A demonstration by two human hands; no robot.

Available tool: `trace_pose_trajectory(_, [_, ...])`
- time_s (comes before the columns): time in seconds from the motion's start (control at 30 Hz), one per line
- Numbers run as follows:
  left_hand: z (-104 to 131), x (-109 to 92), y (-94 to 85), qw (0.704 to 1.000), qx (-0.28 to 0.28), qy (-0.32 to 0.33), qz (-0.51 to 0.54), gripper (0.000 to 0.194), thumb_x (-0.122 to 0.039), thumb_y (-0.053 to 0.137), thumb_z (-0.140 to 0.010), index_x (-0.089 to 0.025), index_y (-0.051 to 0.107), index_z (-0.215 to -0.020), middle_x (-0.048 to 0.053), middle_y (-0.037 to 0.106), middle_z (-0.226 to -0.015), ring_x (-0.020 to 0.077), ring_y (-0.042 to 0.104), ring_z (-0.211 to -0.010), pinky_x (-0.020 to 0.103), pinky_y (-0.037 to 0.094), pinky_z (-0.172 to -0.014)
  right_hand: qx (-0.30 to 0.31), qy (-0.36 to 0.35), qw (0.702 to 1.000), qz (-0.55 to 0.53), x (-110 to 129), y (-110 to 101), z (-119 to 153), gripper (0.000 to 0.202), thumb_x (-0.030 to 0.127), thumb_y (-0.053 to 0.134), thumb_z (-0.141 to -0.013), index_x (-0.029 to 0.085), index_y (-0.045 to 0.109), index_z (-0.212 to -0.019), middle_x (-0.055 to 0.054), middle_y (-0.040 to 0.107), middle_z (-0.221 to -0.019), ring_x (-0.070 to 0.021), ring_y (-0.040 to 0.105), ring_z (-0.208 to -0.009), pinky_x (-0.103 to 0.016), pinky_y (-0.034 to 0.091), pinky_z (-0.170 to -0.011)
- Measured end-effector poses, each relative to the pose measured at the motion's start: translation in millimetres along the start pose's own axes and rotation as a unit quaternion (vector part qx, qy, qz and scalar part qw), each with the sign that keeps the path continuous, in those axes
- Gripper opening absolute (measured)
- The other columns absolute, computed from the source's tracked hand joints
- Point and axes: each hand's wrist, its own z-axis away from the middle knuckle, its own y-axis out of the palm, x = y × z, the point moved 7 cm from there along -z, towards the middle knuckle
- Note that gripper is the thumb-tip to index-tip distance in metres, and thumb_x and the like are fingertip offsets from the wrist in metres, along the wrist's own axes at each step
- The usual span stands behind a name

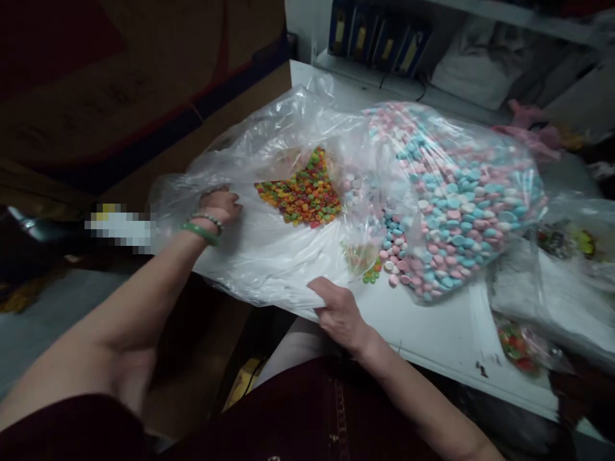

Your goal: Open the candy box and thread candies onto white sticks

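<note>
A large clear plastic bag [283, 256] lies spread on the white table, with a heap of small orange, green and red ring-shaped pieces [307, 195] showing in it. My left hand [221, 203], bracelets at the wrist, is at the bag's left part with its fingers curled into the film; its fingertips are partly hidden. Thumb and fingers of my right hand [339, 310] pinch the bag's near edge at the table front. Right of it bulges another clear bag of pink, blue and white tablet-shaped pieces [461, 218]. Some green rings [371, 275] lie between the two.
A big cardboard box [144, 83] stands at the left. Blue binders [375, 38] and a white sack [475, 64] are at the back. Small bagged items, including a packet of red and green pieces [519, 346], lie at the right. The table's front edge [456, 378] runs close to my body.
</note>
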Motion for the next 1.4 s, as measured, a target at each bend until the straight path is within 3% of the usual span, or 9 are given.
trace_pose_trajectory(0.13, [118.0,-109.1,-13.5,0.973,-0.136,0.131,0.134,0.030,-0.031,0.036,-0.097,-0.020,0.062,-0.107,0.010,0.063,-0.113,0.0221,0.056,-0.105,0.036,0.045,-0.094,-0.183,0.226,0.925,-0.243,-86.7,-38.8,82.1,0.027,0.044,0.061,-0.079,0.019,0.063,-0.089,0.000,0.062,-0.068,-0.0124,0.055,-0.054,-0.025,0.047,-0.054])
trace_pose_trajectory(0.23, [210.5,-224.6,24.1,0.867,0.047,0.466,0.172,0.027,-0.021,0.036,-0.095,-0.025,0.063,-0.096,0.007,0.065,-0.095,0.0182,0.057,-0.087,0.031,0.047,-0.083,-0.303,0.378,0.822,-0.300,-143.5,-49.7,140.4,0.038,0.044,0.071,-0.063,0.018,0.061,-0.088,0.002,0.060,-0.059,-0.0115,0.051,-0.046,-0.023,0.040,-0.044])
trace_pose_trajectory(0.3, [234.7,-263.0,50.8,0.820,0.110,0.546,0.128,0.022,-0.020,0.041,-0.094,-0.023,0.063,-0.091,0.008,0.065,-0.095,0.0189,0.056,-0.086,0.031,0.047,-0.080,-0.313,0.404,0.806,-0.299,-163.0,-51.3,159.5,0.036,0.040,0.071,-0.060,0.018,0.060,-0.086,0.003,0.060,-0.056,-0.0112,0.051,-0.044,-0.022,0.038,-0.041])
trace_pose_trajectory(0.37, [217.6,-271.3,71.4,0.850,0.117,0.506,0.090,0.019,-0.019,0.044,-0.092,-0.020,0.062,-0.090,0.009,0.064,-0.098,0.0200,0.056,-0.087,0.033,0.047,-0.080,-0.302,0.403,0.812,-0.295,-174.9,-49.6,168.5,0.032,0.038,0.069,-0.060,0.018,0.060,-0.084,0.004,0.060,-0.055,-0.0108,0.051,-0.042,-0.020,0.036,-0.040])
trace_pose_trajectory(0.5, [157.4,-235.5,81.2,0.960,0.044,0.274,0.037,0.019,-0.019,0.044,-0.092,-0.018,0.063,-0.091,0.011,0.066,-0.103,0.0232,0.057,-0.093,0.038,0.045,-0.089,-0.300,0.405,0.803,-0.319,-191.9,-41.4,181.7,0.028,0.029,0.065,-0.059,0.017,0.059,-0.084,0.004,0.057,-0.048,-0.0100,0.050,-0.039,-0.018,0.034,-0.037])
trace_pose_trajectory(0.6, [159.2,-231.0,78.7,0.977,0.043,0.198,0.061,0.022,-0.019,0.045,-0.092,-0.020,0.066,-0.094,0.008,0.067,-0.106,0.0217,0.059,-0.097,0.035,0.045,-0.089,-0.289,0.379,0.783,-0.400,-196.8,-37.1,183.3,0.033,0.031,0.070,-0.058,0.015,0.057,-0.084,0.006,0.053,-0.044,-0.0095,0.047,-0.037,-0.018,0.032,-0.035])
trace_pose_trajectory(0.77, [197.2,-319.8,77.6,0.944,0.078,0.297,0.120,0.025,-0.027,0.044,-0.096,-0.022,0.068,-0.094,0.007,0.066,-0.099,0.0182,0.060,-0.088,0.029,0.045,-0.075,-0.299,0.356,0.731,-0.500,-199.8,-44.0,182.2,0.041,0.035,0.077,-0.055,0.015,0.056,-0.085,0.005,0.057,-0.050,-0.0094,0.049,-0.036,-0.018,0.033,-0.033])
trace_pose_trajectory(0.93, [169.8,-386.4,83.4,0.959,0.040,0.279,0.029,0.027,-0.018,0.040,-0.095,-0.016,0.064,-0.107,0.013,0.063,-0.109,0.0235,0.060,-0.094,0.035,0.044,-0.076,-0.319,0.337,0.714,-0.524,-204.4,-47.2,185.1,0.043,0.035,0.078,-0.054,0.015,0.056,-0.084,0.004,0.057,-0.050,-0.0089,0.047,-0.035,-0.018,0.031,-0.032])
trace_pose_trajectory(1.4, [226.2,-365.8,106.8,0.922,0.038,0.386,-0.019,0.031,-0.015,0.034,-0.097,-0.019,0.053,-0.121,0.008,0.061,-0.092,0.0202,0.058,-0.079,0.034,0.043,-0.071,-0.314,0.312,0.721,-0.532,-207.6,-44.7,184.8,0.039,0.034,0.076,-0.058,0.015,0.056,-0.087,0.005,0.056,-0.050,-0.0093,0.048,-0.035,-0.018,0.032,-0.033])
